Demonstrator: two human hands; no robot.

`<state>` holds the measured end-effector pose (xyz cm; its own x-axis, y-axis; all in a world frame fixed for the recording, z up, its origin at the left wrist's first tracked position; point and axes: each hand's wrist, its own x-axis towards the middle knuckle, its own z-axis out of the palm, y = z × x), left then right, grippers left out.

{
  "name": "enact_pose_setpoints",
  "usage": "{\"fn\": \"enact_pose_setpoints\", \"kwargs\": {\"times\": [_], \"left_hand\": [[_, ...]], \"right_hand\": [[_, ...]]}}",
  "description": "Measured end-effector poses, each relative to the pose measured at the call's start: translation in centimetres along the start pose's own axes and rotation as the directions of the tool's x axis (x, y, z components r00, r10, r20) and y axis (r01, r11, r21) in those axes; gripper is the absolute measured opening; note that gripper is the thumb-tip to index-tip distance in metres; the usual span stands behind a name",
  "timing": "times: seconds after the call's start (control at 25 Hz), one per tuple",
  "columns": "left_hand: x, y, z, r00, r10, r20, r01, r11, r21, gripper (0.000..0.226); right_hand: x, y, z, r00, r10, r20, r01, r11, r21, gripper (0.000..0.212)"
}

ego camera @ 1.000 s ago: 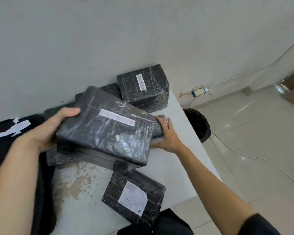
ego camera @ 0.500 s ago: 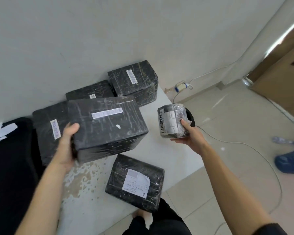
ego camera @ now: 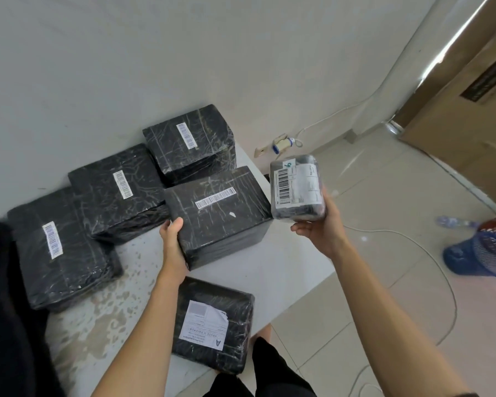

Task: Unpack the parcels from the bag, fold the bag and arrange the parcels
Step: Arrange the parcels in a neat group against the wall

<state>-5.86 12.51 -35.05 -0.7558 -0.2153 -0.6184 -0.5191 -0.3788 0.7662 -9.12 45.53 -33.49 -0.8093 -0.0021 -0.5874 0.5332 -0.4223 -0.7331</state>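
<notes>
A single head-worn wide-angle camera looks forward and steeply down onto the white table (ego camera: 292,267), close enough that both forearms enter from the bottom edge. The table fills the lower left; beyond it stands the wall (ego camera: 126,67), and to its right the tiled floor (ego camera: 384,196). Straight lines bow toward the frame edges.

Soft even daylight, glare streak on door frame (ego camera: 453,50) (upper right), wide-angle edge bending
</notes>
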Motion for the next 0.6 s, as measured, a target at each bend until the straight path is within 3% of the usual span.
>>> {"fn": "enact_pose_setpoints", "kwargs": {"times": [0.2, 0.24, 0.4, 0.48, 0.6], "left_hand": [[-0.1, 1.2, -3.0, 0.995, 0.000, -0.096, -0.011, 0.993, -0.118, 0.035], [-0.2, 1.2, -3.8, 0.992, -0.008, -0.130, -0.009, 0.991, -0.135, 0.031], [-1.0, 0.9, -5.8, 0.967, -0.040, -0.253, 0.038, 0.999, -0.014, 0.025], [-1.3, 0.4, -6.3, 0.972, -0.057, -0.229, 0.086, 0.989, 0.118, 0.040], [-1.9, 0.6, -6.8, 0.970, -0.033, -0.241, 0.084, 0.976, 0.201, 0.053]], "right_hand": [[2.7, 2.0, 0.5, 0.995, 0.072, -0.068, -0.076, 0.995, -0.062, 0.068], [3.6, 3.1, 0.8, 0.991, 0.097, -0.091, -0.105, 0.991, -0.082, 0.069], [6.6, 7.8, 3.6, 0.980, 0.185, -0.077, -0.192, 0.977, -0.097, 0.076], [7.6, 8.8, 5.2, 0.980, 0.188, -0.060, -0.195, 0.968, -0.155, 0.076], [8.4, 8.9, 6.5, 0.985, 0.020, -0.171, -0.098, 0.882, -0.460, 0.065]]}}
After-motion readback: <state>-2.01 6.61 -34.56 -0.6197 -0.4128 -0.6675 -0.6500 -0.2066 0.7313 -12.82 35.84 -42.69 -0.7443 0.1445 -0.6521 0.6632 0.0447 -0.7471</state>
